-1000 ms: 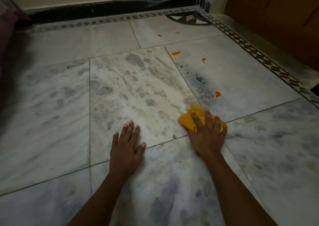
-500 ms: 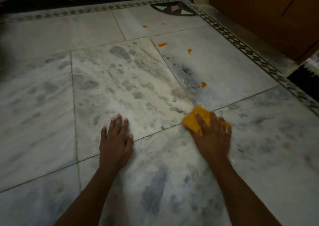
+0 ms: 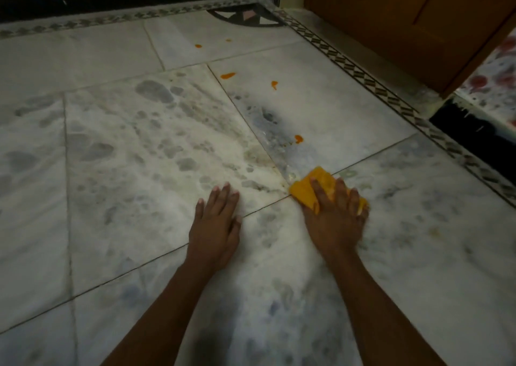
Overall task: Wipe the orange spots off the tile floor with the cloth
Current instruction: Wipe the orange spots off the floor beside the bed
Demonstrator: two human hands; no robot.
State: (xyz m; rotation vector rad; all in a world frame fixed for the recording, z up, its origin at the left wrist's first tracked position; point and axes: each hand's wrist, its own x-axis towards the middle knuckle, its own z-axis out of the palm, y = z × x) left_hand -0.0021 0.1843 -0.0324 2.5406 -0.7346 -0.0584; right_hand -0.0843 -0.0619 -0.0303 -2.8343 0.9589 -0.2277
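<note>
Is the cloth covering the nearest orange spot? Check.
No, the cloth lies short of that spot, bare tile between them.

Yellow-orange cloth, orange spots (grey-mottled white marble floor).

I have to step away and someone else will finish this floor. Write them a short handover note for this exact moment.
Left hand: flat on the floor, holding nothing.
Right hand: presses the yellow cloth onto the tile floor at a grout crossing.
Left to wipe: nearest spot just beyond the cloth, two spots farther on, two small ones near the patterned border.
</note>
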